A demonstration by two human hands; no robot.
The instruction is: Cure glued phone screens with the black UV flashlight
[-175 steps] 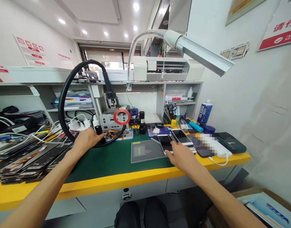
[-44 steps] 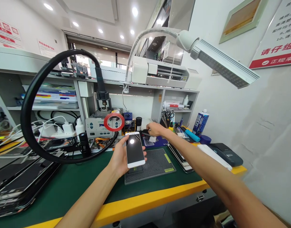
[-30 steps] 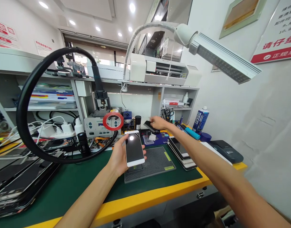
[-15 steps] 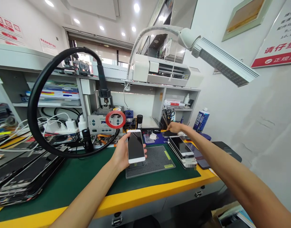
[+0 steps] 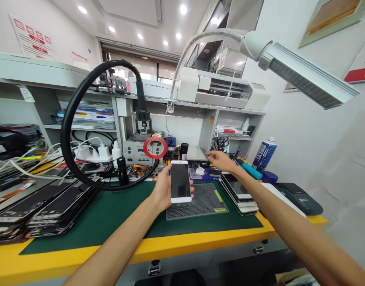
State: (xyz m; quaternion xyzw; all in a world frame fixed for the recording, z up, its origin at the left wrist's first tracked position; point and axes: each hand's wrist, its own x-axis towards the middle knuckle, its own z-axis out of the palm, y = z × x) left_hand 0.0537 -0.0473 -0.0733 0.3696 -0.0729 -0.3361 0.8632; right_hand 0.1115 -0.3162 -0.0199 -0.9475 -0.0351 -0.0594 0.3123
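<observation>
My left hand (image 5: 162, 191) is closed around a white phone (image 5: 180, 182) with a dark screen, held upright above the near left corner of a grey ribbed mat (image 5: 206, 201). My right hand (image 5: 220, 160) reaches to the back of the bench with its fingers stretched out flat and nothing in them. It hovers over small dark items and a white scrap (image 5: 199, 171), just behind a stack of phones (image 5: 239, 193).
A black hose loop (image 5: 69, 126) arcs over the left of the green bench top (image 5: 111, 214). A rework station (image 5: 137, 150) with a red tape ring (image 5: 154, 147) stands at the back. Stacked screens (image 5: 36, 206) lie left; a blue spray can (image 5: 264, 153) and a lamp head (image 5: 310, 83) are right.
My left hand has taken up the white phone and keeps it above the mat. My right hand picked up a small black object at the back, put it down, and now hovers there with fingers spread.
</observation>
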